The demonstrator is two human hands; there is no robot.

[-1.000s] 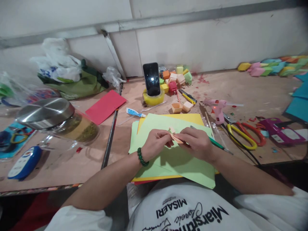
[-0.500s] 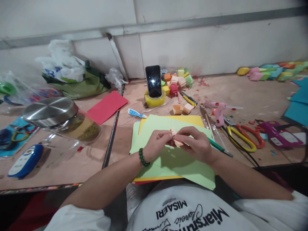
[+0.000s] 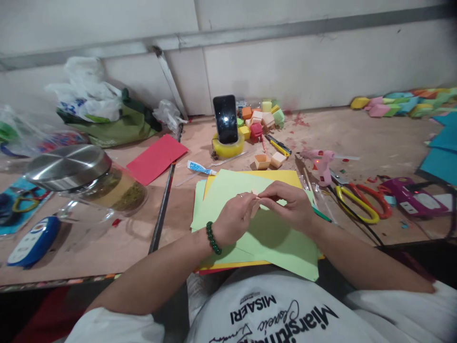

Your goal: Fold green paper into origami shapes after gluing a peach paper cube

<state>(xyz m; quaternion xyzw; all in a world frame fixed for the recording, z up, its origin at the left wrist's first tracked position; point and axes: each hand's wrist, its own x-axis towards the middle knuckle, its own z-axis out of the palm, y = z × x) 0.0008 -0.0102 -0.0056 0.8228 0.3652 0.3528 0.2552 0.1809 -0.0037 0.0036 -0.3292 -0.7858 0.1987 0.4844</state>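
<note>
My left hand (image 3: 235,216) and my right hand (image 3: 287,206) meet over a stack of light green and yellow paper sheets (image 3: 282,243). Both pinch a small folded piece of peach paper (image 3: 254,206), which is mostly hidden between the fingers. A green bead bracelet (image 3: 213,237) circles my left wrist. Behind the stack lie two small paper boxes (image 3: 268,160), one open and orange, one closed and peach.
A phone (image 3: 225,118) stands in a yellow tape roll, with coloured paper cubes (image 3: 262,116) beside it. A pink glue gun (image 3: 321,162), yellow and orange scissors (image 3: 360,200) and a purple tool (image 3: 414,199) lie right. A steel-lidded glass jar (image 3: 89,181), red paper (image 3: 157,158) and bags sit left.
My hands have closed tighter around the peach piece and turned it, so less of it shows. The view has shifted slightly.
</note>
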